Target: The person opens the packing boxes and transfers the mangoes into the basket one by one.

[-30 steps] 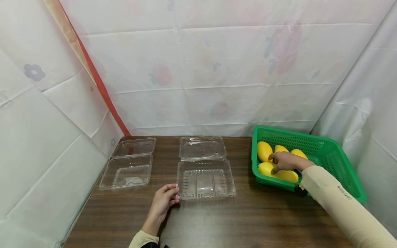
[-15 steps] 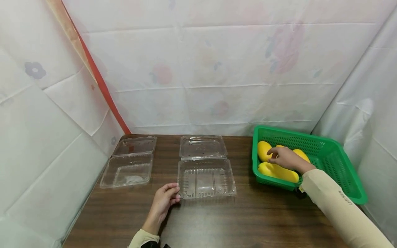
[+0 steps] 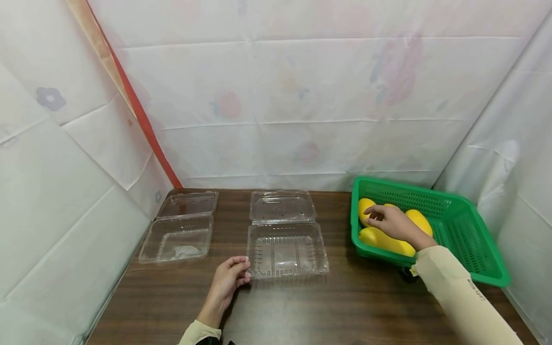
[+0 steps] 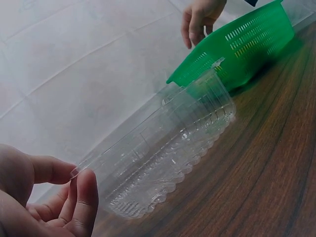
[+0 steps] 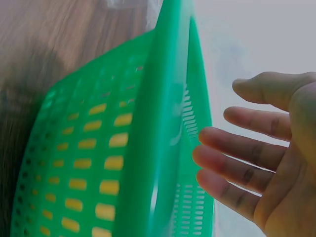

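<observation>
My left hand [image 3: 228, 280] pinches the near left corner of a clear plastic clamshell box [image 3: 284, 254], which lies with its lid [image 3: 282, 206] folded back. In the left wrist view, thumb and finger grip the rim of this box [image 4: 163, 153]. Over the green basket [image 3: 487, 235] hovers my right hand [image 3: 394, 223], holding nothing. Its fingers are spread and relaxed in the right wrist view, beside the basket rim [image 5: 158, 123]. Below it lie several yellow mangoes, among them a front mango [image 3: 385, 241] and a right one [image 3: 419, 221]; the hand partly hides the others.
A second clear clamshell box [image 3: 177, 237] lies opened at the left of the brown wooden table [image 3: 302, 311]. White printed sheets [image 3: 276, 96] hang behind and at both sides. The basket stands at the table's right, near the side sheet.
My right hand has lifted off the mangoes and now hovers above them, slightly farther left. The left hand and both boxes stay in place.
</observation>
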{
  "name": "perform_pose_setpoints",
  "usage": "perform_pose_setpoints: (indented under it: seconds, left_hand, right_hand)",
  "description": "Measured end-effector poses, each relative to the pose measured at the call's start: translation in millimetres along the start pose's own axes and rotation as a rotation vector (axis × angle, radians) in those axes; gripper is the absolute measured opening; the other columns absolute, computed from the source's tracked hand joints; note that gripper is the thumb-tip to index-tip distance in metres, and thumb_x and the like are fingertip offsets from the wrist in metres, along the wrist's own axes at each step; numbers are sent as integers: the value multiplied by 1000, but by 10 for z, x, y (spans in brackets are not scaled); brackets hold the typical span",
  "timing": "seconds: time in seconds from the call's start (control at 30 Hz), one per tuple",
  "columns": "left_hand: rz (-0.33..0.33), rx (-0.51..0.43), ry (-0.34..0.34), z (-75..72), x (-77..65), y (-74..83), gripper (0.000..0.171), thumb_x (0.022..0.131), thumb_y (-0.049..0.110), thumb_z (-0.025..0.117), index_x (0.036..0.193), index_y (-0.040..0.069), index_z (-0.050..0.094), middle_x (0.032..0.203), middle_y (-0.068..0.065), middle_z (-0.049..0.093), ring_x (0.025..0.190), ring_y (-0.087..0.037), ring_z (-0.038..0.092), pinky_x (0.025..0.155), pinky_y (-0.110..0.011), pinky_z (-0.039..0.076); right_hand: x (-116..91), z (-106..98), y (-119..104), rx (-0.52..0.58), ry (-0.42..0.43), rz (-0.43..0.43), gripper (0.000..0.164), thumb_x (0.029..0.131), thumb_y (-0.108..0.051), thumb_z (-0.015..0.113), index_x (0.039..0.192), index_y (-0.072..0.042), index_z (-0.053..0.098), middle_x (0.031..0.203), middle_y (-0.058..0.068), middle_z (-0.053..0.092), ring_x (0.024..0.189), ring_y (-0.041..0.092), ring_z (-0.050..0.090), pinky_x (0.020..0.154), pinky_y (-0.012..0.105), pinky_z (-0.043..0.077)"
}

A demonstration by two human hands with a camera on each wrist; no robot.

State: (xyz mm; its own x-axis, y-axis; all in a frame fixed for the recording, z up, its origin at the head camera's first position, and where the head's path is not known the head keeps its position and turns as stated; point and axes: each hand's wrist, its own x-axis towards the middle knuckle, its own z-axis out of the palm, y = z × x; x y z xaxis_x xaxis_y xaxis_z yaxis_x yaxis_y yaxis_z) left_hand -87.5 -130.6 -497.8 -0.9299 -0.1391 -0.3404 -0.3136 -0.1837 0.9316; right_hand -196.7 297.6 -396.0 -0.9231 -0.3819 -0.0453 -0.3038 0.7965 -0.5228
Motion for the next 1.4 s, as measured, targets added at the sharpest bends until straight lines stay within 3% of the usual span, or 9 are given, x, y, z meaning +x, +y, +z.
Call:
perform_pose_setpoints:
  seconds: [0.5, 0.9, 1.27, 1.4]
  left_hand:
    - [-3, -43, 14, -20, 14, 28, 22, 91, 2, 60, 111, -8, 57, 75, 1, 59, 60, -9, 59, 57, -22, 55]
    - [-9, -54, 13, -64, 30, 18, 24, 92, 0, 58, 113, -11, 54, 73, -1, 59, 59, -9, 59, 57, -21, 55]
    - [-31, -33, 29, -115, 22, 10, 20, 92, 2, 59, 109, -8, 56, 74, 0, 58, 61, -10, 59, 58, -21, 55]
    - [3, 12, 46, -116, 13, 26, 19, 93, 5, 60, 108, -7, 57, 77, -1, 60, 62, -10, 61, 58, -22, 55]
  right_hand:
    - [1, 309, -339, 128, 176, -80, 30, 98, -27, 58, 119, -7, 65, 106, 8, 69, 93, 21, 64, 80, 39, 56]
    - [-65, 642, -598, 195, 223, -103, 23, 95, -23, 63, 114, -9, 67, 102, 3, 70, 89, 16, 63, 74, 28, 53]
    - [-154, 789, -711, 221, 210, -117, 22, 95, -24, 64, 113, -12, 67, 99, 0, 69, 87, 12, 60, 71, 24, 51]
    - [-148, 797, -739, 234, 212, -126, 21, 94, -21, 64, 113, -11, 67, 100, 1, 69, 85, 10, 61, 71, 23, 52]
